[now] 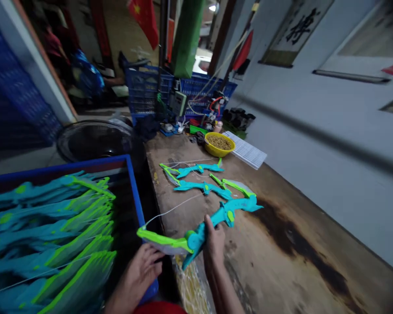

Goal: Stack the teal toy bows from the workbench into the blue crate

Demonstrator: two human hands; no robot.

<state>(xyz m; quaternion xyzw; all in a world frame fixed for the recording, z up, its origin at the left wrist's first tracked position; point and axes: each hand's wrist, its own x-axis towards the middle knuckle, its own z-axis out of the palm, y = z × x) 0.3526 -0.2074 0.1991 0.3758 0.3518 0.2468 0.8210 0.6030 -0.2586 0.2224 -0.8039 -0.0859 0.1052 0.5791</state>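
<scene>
Right now both hands meet over the near left edge of the worn, stained wooden bench (281,261); the right hand (214,244) is closed around the grip of a teal plastic toy bow with lime-green limb tips (203,226), fingers wrapped over the middle so that the bow lies slanted across the bench edge, one limb reaching up toward the bench's middle and the other jutting out over the gap beside it; the left hand (140,270) sits loosely cupped, fingers half curled, under the green tip of that near limb, touching it or just shy of it, I cannot tell which; holding the middle and propping the tip looks like a way to keep the bow steady; a thin white string (173,210) runs from the near green tip out across the bench, slack rather than taut.

Farther along the bench, toward its middle, lie two more teal and green bow pieces (196,176), flat, near each other, well apart from the held bow; beyond them stands a round yellow bowl of small brownish parts (219,145), and just beside it a white ribbed plastic tray (247,150) against the wall-side edge; the far end is crowded with wires and small devices in front of blue plastic crates (144,89).

Left of the bench edge stands a blue-rimmed bin (131,183), stacked with many matching teal and green bows (49,235) laid in overlapping rows, close enough to the left hand for easy reach.
</scene>
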